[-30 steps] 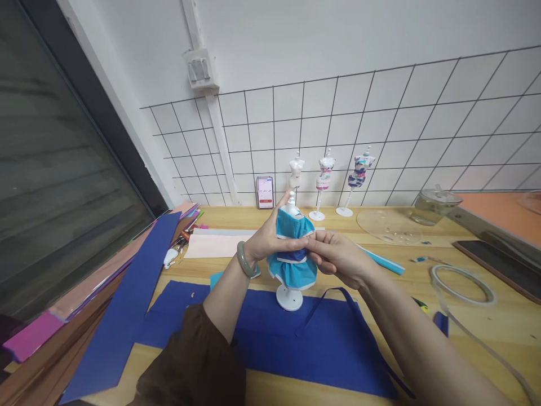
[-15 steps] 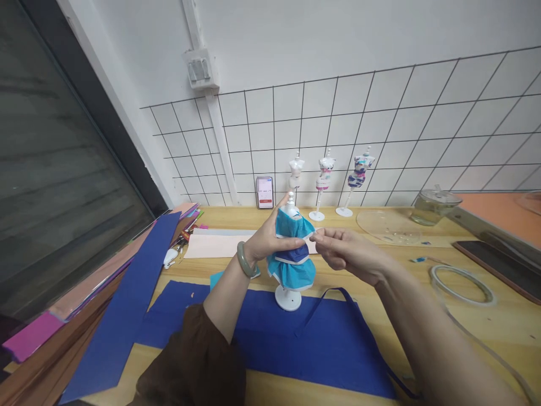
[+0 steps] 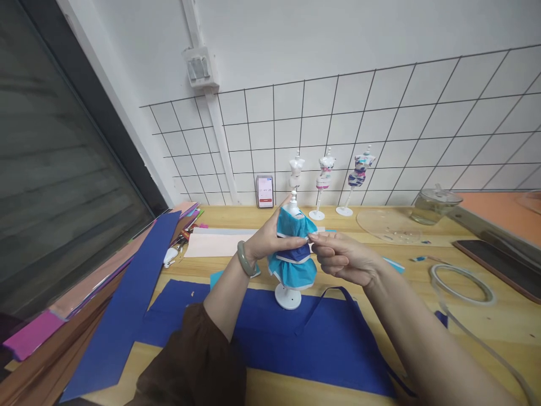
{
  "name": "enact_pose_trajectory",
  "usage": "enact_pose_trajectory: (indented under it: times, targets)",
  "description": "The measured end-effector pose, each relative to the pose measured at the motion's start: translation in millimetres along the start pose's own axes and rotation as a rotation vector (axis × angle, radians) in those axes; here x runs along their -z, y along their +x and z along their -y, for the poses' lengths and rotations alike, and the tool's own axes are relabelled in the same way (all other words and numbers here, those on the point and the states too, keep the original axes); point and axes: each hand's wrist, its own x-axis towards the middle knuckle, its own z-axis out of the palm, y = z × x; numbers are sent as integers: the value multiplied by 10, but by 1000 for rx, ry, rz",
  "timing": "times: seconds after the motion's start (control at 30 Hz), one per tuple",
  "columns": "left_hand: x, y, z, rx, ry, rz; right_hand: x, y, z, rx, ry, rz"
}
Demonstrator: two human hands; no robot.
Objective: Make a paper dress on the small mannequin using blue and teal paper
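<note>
A small white dress form stands upright on its round base, dressed in a tiered paper dress of turquoise and dark blue with white edging. My left hand is wrapped round the form's upper body, its thumb lying across the front at the waist. With thumb and forefinger pinched, my right hand holds the lower right edge of the turquoise top tier. Under the form's base lies a large dark blue paper sheet. A thin blue strip curls on top of that sheet.
Several little dress forms line the wall beside a propped phone. At right are a roll of tape, a dark phone-like slab and a lidded glass pot. Folded coloured paper fills the left side.
My right hand has shifted slightly left and its pinch sits nearer the dress. The dress form has moved a little to the right at the top. My left hand keeps its hold.
</note>
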Motion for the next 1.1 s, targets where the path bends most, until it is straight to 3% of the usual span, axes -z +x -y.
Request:
enact_pose_trajectory:
  times: [0.3, 0.47, 0.7, 0.9, 1.1]
  targets:
    - [65, -4, -162, -52, 15, -60, -52, 3, -13, -4, -47, 0]
    - [16, -52, -339, -144, 210, -124, -99, 14, -52, 4, -55, 1]
    - [61, -82, -392, -223, 425, 7, -90, 24, -74, -28, -16, 44]
    - [95, -98, -427, -227, 431, 61, -25, 32, -71, -64, 142, 139]
    - [123, -117, -455, -232, 463, 102, -36, 31, -98, -86, 154, 183]
